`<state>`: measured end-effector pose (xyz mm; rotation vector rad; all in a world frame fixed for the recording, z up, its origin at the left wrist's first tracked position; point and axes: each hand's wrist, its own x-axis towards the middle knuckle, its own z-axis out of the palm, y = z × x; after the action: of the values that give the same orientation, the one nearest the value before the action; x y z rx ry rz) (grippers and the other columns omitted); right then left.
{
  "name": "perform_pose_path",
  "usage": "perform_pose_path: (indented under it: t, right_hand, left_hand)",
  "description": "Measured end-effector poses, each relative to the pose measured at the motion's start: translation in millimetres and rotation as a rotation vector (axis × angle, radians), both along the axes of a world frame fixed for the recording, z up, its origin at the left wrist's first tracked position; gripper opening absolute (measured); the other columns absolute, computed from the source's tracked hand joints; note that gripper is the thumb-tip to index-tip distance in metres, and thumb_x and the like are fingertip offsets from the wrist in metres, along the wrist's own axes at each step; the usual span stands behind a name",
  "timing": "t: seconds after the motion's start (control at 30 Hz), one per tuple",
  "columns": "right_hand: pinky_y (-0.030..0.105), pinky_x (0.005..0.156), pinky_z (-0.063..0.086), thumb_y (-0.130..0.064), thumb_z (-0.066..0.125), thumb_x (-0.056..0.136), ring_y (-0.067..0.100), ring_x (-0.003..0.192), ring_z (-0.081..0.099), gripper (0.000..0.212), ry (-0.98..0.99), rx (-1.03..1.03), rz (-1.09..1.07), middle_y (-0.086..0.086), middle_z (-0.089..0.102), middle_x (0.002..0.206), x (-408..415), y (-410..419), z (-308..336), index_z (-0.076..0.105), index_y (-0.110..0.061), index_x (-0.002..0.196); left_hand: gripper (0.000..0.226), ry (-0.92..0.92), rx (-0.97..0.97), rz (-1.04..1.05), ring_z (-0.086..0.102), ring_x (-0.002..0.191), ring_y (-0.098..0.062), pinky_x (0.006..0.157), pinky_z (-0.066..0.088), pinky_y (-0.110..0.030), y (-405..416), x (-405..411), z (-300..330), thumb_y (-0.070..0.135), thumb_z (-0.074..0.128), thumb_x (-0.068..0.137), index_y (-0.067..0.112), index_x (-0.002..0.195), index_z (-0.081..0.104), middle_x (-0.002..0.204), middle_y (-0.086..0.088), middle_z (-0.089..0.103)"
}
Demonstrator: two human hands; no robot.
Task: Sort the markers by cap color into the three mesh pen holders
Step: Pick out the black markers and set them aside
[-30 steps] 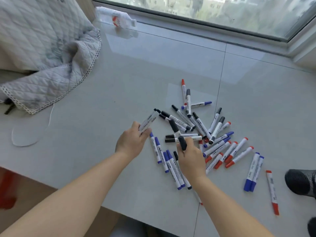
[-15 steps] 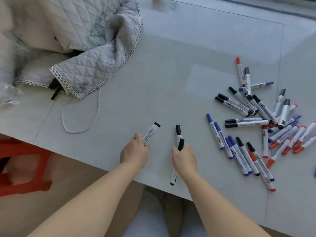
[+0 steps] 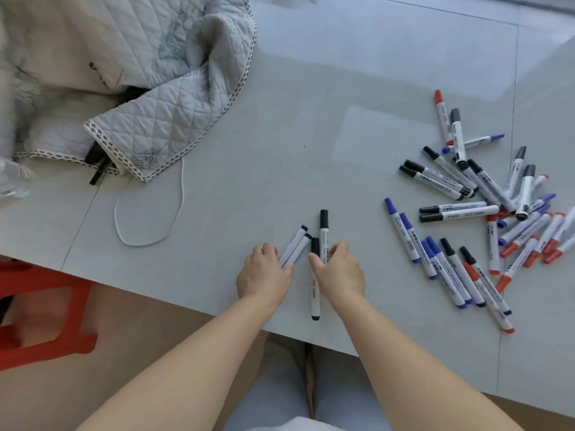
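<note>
The big grey table [image 3: 280,119] fills most of the view; its top is smooth and shiny, with thin lines where the slabs meet. A quilted grey blanket [image 3: 149,88] with a patterned edge lies bunched at the far left of the table; a thin white cord [image 3: 174,209] loops out from under it. A red stool [image 3: 40,321] sits on the floor, low at the left.

A pile of markers [image 3: 485,213] lies on the right side of the table; each one has a white body with small print and a cap that is black, blue or red; they cross over each other in a messy heap.

Near the front edge, the left hand [image 3: 264,276] is curled round two black-capped markers [image 3: 295,245] that lie side by side, tips pointing up and to the right. Just beside it, the right hand [image 3: 340,270] is wrapped round two more black-capped markers [image 3: 323,234]; one sticks up past the fingers and the other reaches down toward the table edge, cap on top. The two hands are close together but not touching.
</note>
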<state>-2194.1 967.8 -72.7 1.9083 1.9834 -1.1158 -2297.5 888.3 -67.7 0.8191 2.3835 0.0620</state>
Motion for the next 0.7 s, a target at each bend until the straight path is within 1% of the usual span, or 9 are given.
perform_pose_path:
  t: [0.07, 0.13, 0.23, 0.33, 0.4, 0.5, 0.6, 0.67, 0.7]
  right_hand:
    - [0.030, 0.065, 0.037, -0.048, 0.050, 0.087, 0.028, 0.085, 0.056, 0.038, -0.005, 0.001, 0.042, 0.006, 0.060, 0.104, 4, 3, 3, 0.041, -0.015, 0.104]
    - [0.030, 0.067, 0.037, -0.046, 0.047, 0.089, 0.026, 0.091, 0.058, 0.039, 0.046, 0.029, 0.038, 0.004, 0.060, 0.104, 15, 15, 10, 0.044, -0.015, 0.113]
    - [0.030, 0.065, 0.038, -0.034, 0.050, 0.089, 0.019, 0.078, 0.054, 0.025, 0.174, 0.129, -0.012, -0.005, 0.056, 0.082, 46, 42, 23, 0.050, -0.017, 0.108]
    - [0.029, 0.063, 0.037, -0.023, 0.053, 0.087, 0.018, 0.073, 0.053, 0.012, 0.228, 0.255, -0.121, -0.006, 0.055, 0.075, 96, 70, 33, 0.055, -0.018, 0.097]
    - [0.031, 0.064, 0.040, -0.017, 0.053, 0.087, 0.021, 0.076, 0.054, 0.009, 0.204, 0.335, -0.201, -0.002, 0.057, 0.078, 134, 84, 34, 0.058, -0.015, 0.094]
    - [0.036, 0.077, 0.043, -0.013, 0.055, 0.086, 0.029, 0.093, 0.053, 0.014, 0.080, 0.388, -0.257, 0.008, 0.061, 0.093, 186, 96, 27, 0.061, -0.009, 0.098]
    - [0.039, 0.084, 0.042, -0.022, 0.061, 0.084, 0.029, 0.106, 0.047, 0.031, -0.101, 0.360, -0.181, 0.010, 0.056, 0.111, 219, 100, 14, 0.057, -0.010, 0.113]
    - [0.037, 0.088, 0.040, -0.030, 0.063, 0.083, 0.027, 0.110, 0.044, 0.042, -0.163, 0.330, -0.141, 0.007, 0.054, 0.117, 229, 102, 6, 0.054, -0.012, 0.120]
    - [0.036, 0.089, 0.039, -0.033, 0.062, 0.084, 0.026, 0.110, 0.044, 0.043, -0.171, 0.324, -0.138, 0.006, 0.054, 0.119, 231, 104, 4, 0.053, -0.013, 0.121]
  left_hand:
    - [0.039, 0.021, 0.064, 0.010, 0.044, 0.111, -0.021, 0.076, 0.043, -0.033, 4, 0, 4, 0.040, 0.049, 0.090, 0.017, 0.120, 0.043, 0.120, -0.003, 0.046]
    - [0.038, 0.025, 0.247, 0.033, 0.042, 0.113, -0.021, 0.081, 0.044, -0.033, 16, 5, 11, 0.030, 0.051, 0.089, 0.015, 0.123, 0.044, 0.121, -0.004, 0.046]
    - [0.033, -0.018, 0.449, -0.008, 0.046, 0.108, -0.020, 0.082, 0.043, -0.030, 47, 19, 23, 0.019, 0.054, 0.086, 0.013, 0.118, 0.048, 0.114, -0.002, 0.049]
    - [0.028, -0.092, 0.524, -0.123, 0.050, 0.102, -0.018, 0.080, 0.042, -0.028, 90, 40, 32, 0.016, 0.054, 0.085, 0.013, 0.113, 0.052, 0.107, 0.001, 0.053]
    - [0.025, -0.133, 0.533, -0.205, 0.053, 0.100, -0.018, 0.082, 0.043, -0.029, 119, 55, 34, 0.017, 0.054, 0.086, 0.014, 0.111, 0.054, 0.106, 0.000, 0.056]
    - [0.025, -0.138, 0.472, -0.327, 0.052, 0.103, -0.018, 0.080, 0.043, -0.030, 158, 79, 29, 0.022, 0.052, 0.088, 0.017, 0.113, 0.053, 0.110, 0.000, 0.056]
    - [0.027, -0.109, 0.398, -0.431, 0.050, 0.107, -0.020, 0.081, 0.044, -0.032, 188, 98, 21, 0.025, 0.051, 0.089, 0.019, 0.116, 0.053, 0.116, -0.001, 0.054]
    - [0.030, -0.062, 0.336, -0.523, 0.047, 0.111, -0.020, 0.083, 0.044, -0.035, 204, 107, 14, 0.029, 0.050, 0.090, 0.020, 0.119, 0.052, 0.119, -0.001, 0.052]
    - [0.033, -0.034, 0.305, -0.579, 0.045, 0.113, -0.020, 0.085, 0.042, -0.035, 211, 111, 11, 0.032, 0.050, 0.091, 0.021, 0.121, 0.051, 0.121, -0.001, 0.051]
